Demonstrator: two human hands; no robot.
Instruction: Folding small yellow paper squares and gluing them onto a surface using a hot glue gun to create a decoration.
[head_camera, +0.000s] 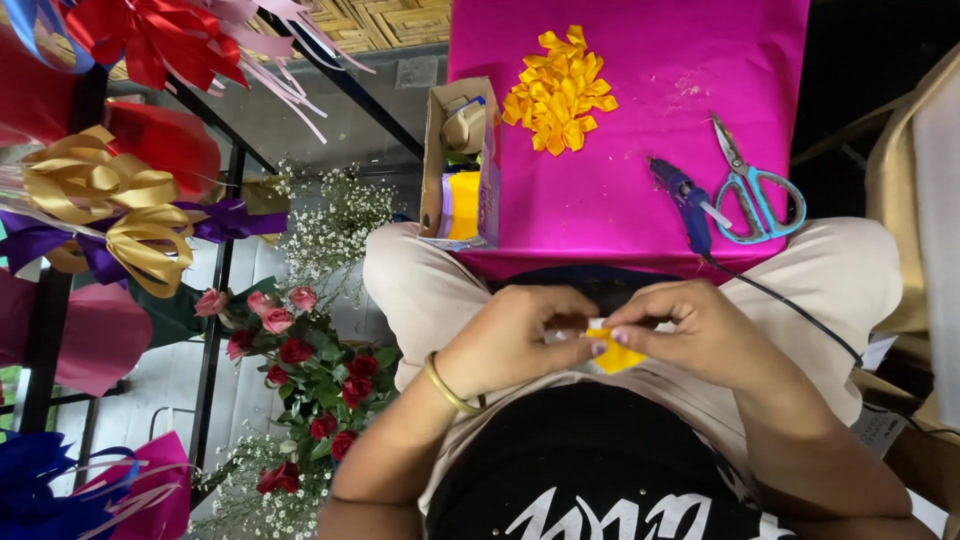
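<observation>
My left hand (515, 335) and my right hand (690, 330) meet over my lap, both pinching a small piece of yellow ribbon (615, 355) between their fingertips. A gold bangle (448, 388) circles my left wrist. On the magenta board (640, 200) across my knees lies a pile of folded yellow ribbon pieces (560, 90). A blue glue gun (685, 200) and teal-handled scissors (755, 185) rest near the board's front right edge.
An open cardboard box (460, 165) with a tape roll and yellow ribbon sits at the board's left edge. To my left stand red and pink roses (300, 355), white filler flowers, and a black rack with wrapped bouquets and ribbon bows (110, 215). The glue gun's cord (790, 310) runs over my right thigh.
</observation>
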